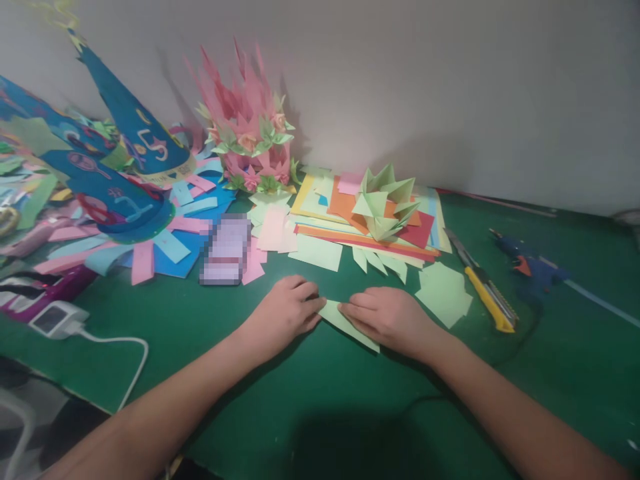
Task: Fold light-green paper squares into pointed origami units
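Observation:
Between my hands lies a folded piece of pale green paper [350, 321] on the green tabletop. My left hand [287, 308] is closed at its upper left end, thumb and fingers pressed on the edge. My right hand [383, 317] is closed along its upper right side, fingertips against the fold. Just beyond are loose pale green sheets [316, 253] and several pointed folded leaves [383, 263]. More green paper squares [444, 293] rest to the right of my right hand. A pixelated phone-like object [227, 250] lies to the left of my left hand.
A green folded-paper ring [385, 207] sits on stacked coloured sheets [367, 248]. A yellow utility knife [487, 297] and blue glue gun [530, 263] lie right. Blue cone hats [133, 113], a pink paper crown [250, 133] and a white charger [57, 320] with cable stand or lie left.

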Action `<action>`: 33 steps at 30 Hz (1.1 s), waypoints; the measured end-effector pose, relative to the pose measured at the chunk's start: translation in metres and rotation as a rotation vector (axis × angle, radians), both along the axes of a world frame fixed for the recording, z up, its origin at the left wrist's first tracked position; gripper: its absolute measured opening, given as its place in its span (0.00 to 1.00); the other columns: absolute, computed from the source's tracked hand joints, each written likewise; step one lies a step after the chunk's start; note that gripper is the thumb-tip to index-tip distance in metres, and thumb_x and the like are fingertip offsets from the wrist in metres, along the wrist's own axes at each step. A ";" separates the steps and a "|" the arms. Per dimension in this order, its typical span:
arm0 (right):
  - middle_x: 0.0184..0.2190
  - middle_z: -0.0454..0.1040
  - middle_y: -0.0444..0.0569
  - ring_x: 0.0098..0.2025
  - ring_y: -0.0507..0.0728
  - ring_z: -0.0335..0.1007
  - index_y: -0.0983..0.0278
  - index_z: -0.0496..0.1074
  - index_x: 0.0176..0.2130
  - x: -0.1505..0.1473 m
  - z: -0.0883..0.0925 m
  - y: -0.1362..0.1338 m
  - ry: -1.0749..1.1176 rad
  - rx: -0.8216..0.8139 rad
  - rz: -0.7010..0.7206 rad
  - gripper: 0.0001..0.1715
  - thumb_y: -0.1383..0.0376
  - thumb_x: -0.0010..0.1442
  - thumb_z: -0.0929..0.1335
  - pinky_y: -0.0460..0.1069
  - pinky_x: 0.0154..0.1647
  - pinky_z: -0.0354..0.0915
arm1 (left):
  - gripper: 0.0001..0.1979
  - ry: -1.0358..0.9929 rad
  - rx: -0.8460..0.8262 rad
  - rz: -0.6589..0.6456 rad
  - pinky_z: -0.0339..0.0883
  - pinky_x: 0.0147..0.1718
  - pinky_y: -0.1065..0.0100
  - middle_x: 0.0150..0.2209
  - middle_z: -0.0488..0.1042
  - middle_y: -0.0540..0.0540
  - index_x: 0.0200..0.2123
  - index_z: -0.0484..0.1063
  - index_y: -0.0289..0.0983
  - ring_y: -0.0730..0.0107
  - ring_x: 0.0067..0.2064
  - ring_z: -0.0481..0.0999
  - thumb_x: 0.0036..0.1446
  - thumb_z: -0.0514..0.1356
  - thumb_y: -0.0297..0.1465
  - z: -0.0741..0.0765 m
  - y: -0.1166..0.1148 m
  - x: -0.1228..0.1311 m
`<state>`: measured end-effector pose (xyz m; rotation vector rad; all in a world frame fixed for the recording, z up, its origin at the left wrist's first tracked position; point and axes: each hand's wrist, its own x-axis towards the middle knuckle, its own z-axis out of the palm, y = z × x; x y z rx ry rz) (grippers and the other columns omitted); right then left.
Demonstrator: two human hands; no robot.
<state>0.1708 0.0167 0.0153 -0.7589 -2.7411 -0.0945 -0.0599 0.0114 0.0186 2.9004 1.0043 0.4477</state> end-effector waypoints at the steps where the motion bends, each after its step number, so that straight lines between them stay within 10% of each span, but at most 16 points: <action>1: 0.24 0.70 0.46 0.26 0.51 0.62 0.64 0.74 0.37 0.000 0.000 0.000 0.005 -0.010 -0.001 0.15 0.67 0.66 0.60 0.48 0.27 0.52 | 0.10 -0.001 0.000 0.004 0.62 0.35 0.64 0.33 0.71 0.44 0.37 0.73 0.35 0.66 0.35 0.67 0.63 0.53 0.30 0.000 0.000 -0.001; 28: 0.24 0.69 0.48 0.28 0.53 0.61 0.66 0.74 0.32 0.008 0.003 0.005 0.057 -0.091 0.004 0.15 0.69 0.63 0.60 0.49 0.28 0.55 | 0.08 -0.003 -0.061 0.001 0.64 0.39 0.63 0.36 0.72 0.44 0.35 0.71 0.33 0.64 0.38 0.69 0.61 0.53 0.28 -0.006 0.000 0.004; 33: 0.36 0.75 0.53 0.37 0.56 0.67 0.66 0.73 0.42 0.009 0.007 0.002 0.200 -0.113 -0.026 0.12 0.67 0.62 0.62 0.52 0.39 0.62 | 0.12 -0.002 -0.009 0.043 0.63 0.35 0.64 0.30 0.70 0.45 0.29 0.70 0.33 0.65 0.34 0.68 0.62 0.53 0.31 -0.011 -0.003 0.005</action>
